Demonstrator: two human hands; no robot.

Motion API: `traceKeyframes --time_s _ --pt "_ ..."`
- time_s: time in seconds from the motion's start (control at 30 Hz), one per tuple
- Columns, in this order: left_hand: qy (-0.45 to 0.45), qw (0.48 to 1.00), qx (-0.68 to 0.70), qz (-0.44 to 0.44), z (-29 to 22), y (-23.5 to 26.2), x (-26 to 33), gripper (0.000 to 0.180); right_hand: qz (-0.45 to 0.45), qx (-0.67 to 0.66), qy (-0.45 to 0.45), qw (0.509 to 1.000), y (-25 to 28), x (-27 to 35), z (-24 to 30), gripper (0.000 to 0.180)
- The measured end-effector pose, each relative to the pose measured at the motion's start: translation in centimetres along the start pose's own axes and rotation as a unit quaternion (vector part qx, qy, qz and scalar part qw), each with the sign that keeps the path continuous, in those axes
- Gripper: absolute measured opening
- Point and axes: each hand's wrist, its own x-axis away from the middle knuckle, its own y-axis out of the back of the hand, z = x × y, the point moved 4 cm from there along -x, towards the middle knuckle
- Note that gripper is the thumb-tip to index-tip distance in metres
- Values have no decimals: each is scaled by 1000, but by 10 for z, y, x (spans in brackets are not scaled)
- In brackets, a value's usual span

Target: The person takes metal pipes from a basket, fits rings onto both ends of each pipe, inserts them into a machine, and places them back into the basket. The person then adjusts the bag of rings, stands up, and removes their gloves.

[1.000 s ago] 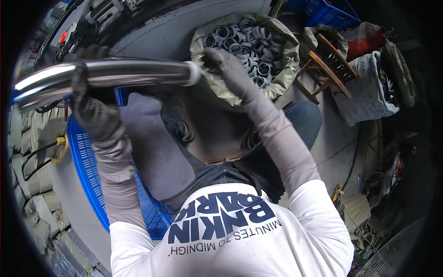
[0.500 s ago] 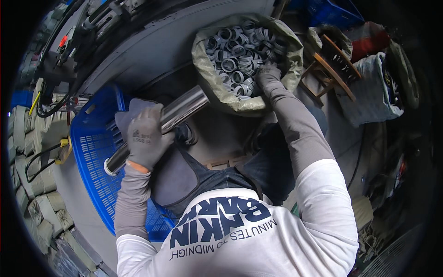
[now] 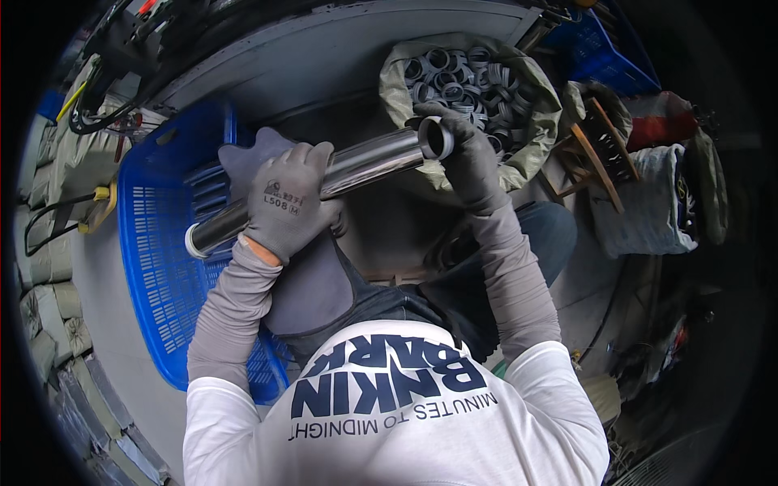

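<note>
Metal, mirror-smooth, the tube (image 3: 369,165) slants from above the slotted basket (image 3: 154,283), left hand (image 3: 285,197) curled around it. The right hand (image 3: 470,158), fingertips partly hidden, pinches a grey ring (image 3: 440,139) at its upper end.

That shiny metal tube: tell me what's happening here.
The person's grey-gloved left hand grips the shiny round metal tube. The grey-gloved right hand holds a grey round ring at the tube's right end; whether it is seated is unclear. A white round ring sits on the left end, above the blue plastic basket.
</note>
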Motion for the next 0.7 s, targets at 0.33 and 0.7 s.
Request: traceKeyframes --time_s 0.33,0.7 --pt "-38 998 -42 -38 -7 -3 -1 47 -36 362 305 880 -47 11 16 55" --pt "-31 996 -74 38 -11 -12 -10 54 -87 292 238 922 -45 12 -6 37"
